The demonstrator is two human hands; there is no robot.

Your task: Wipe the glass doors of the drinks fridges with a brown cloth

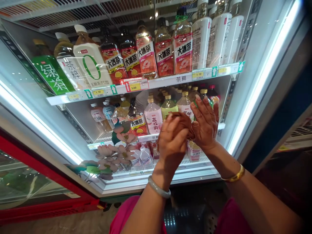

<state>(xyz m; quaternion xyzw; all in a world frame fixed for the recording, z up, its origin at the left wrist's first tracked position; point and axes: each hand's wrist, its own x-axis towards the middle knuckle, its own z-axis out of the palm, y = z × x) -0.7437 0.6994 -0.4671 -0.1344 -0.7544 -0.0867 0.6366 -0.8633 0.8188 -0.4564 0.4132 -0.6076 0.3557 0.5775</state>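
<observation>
My left hand (172,139), a pale bangle at its wrist, is closed around a bunched brown cloth (184,121) in front of the cooler's glass door. Just right of the cloth is my right hand (206,120), with a gold bracelet below it. Its fingers are stretched out, palm towards the glass; whether it touches the pane I cannot tell. The right thumb lies close to the cloth's edge. Beyond the hands stand a pink-labelled bottle (153,118) and a green-labelled bottle (169,105), partly hidden.
Tea bottles (145,53) fill the upper shelf (165,80), with price tags along its edge. A flower decoration (117,156) shows at the lower left of the cooler. A red-framed cooler (48,208) adjoins on the left, and a bright light strip (265,74) runs down the right.
</observation>
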